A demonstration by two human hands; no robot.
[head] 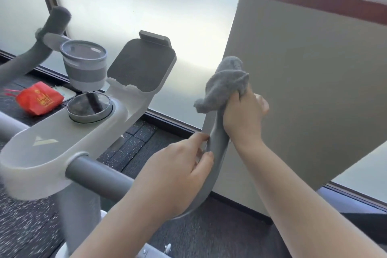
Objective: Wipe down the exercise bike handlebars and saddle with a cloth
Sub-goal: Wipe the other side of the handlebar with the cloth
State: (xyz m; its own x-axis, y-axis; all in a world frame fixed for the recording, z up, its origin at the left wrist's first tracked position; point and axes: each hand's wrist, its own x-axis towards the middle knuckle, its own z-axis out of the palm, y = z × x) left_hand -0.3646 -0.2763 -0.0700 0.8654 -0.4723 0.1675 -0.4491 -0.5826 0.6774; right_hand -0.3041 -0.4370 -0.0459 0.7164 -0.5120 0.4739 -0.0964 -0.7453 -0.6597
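Observation:
The exercise bike's grey right handlebar (pixel 215 153) curves upward at centre right. My right hand (pixel 244 116) is shut on a grey fluffy cloth (pixel 225 84), which is wrapped over the top end of that handlebar. My left hand (pixel 180 165) grips the same handlebar lower down, on its left side, with fingers curled round it. The left handlebar (pixel 52 25) rises at the upper left, untouched. The saddle is not in view.
The white console (pixel 52 148) carries a round knob (pixel 89 107), a grey cup holder (pixel 83 63) and a tablet holder (pixel 140 65). A red packet (pixel 38 100) lies on the dark speckled floor. A beige wall panel (pixel 303 90) stands close on the right, with frosted glass behind.

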